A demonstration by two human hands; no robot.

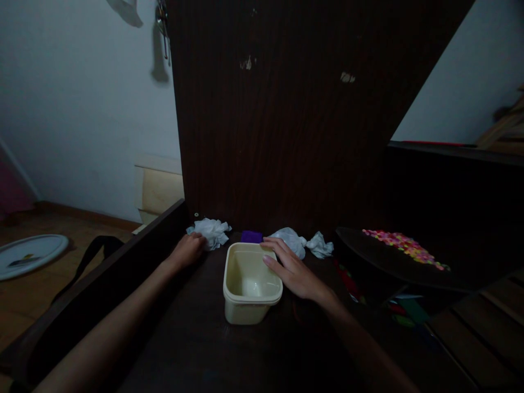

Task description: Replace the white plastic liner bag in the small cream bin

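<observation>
A cream plastic tub (pixel 245 315), open at the top with nothing inside that I can make out, stands upright on the dark wooden surface. My right hand (pixel 290 273) lies across its right rim, fingers stretched out and thumb apart over the opening. My left hand (pixel 190 251) is curled at the edge of a crumpled white plastic bag (pixel 213 233); its fingertips are partly hidden. Behind the tub sits a small purple object (pixel 251 236). To its right are a whitish bag (pixel 291 240) and a crumpled white piece (pixel 320 245).
A dark wooden panel (pixel 278 136) rises behind, and a raised side board (pixel 123 262) borders the left. At right, small pink and yellow pieces (pixel 405 245) lie on a dark curved board (pixel 368 254). A white oval object (pixel 33 255) is on the floor.
</observation>
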